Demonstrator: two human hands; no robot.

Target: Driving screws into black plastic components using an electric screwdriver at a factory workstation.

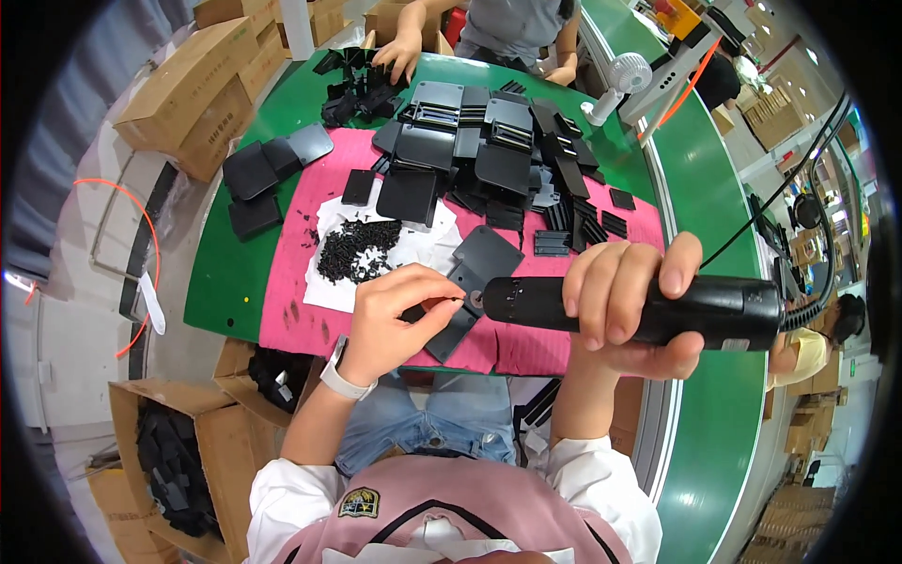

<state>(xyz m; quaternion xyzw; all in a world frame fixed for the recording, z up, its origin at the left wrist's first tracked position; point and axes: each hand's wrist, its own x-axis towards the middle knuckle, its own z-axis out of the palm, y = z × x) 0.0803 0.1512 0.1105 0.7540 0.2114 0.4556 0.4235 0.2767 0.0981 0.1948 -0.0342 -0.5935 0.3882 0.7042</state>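
My right hand (629,305) is wrapped around a black corded electric screwdriver (733,305), held level with its front end to the left. Just left of that end, my left hand (399,305) pinches a tiny dark piece that looks like a small black screw (458,299). Beneath both hands lies a dark grey plastic bracket (489,254) with a rounded plate and a round hole; my hands and the tool partly cover it. A heap of small black screws (352,249) rests on white paper (324,296) beyond my left hand.
Stacked black plates and strips (423,146) fill the back of the pink mat (296,282) on the green table (221,301). Across it, a co-worker's hand (402,56) touches a pile of black parts (362,94). A small white fan (628,73) stands far right; an open carton (225,451) sits lower left.
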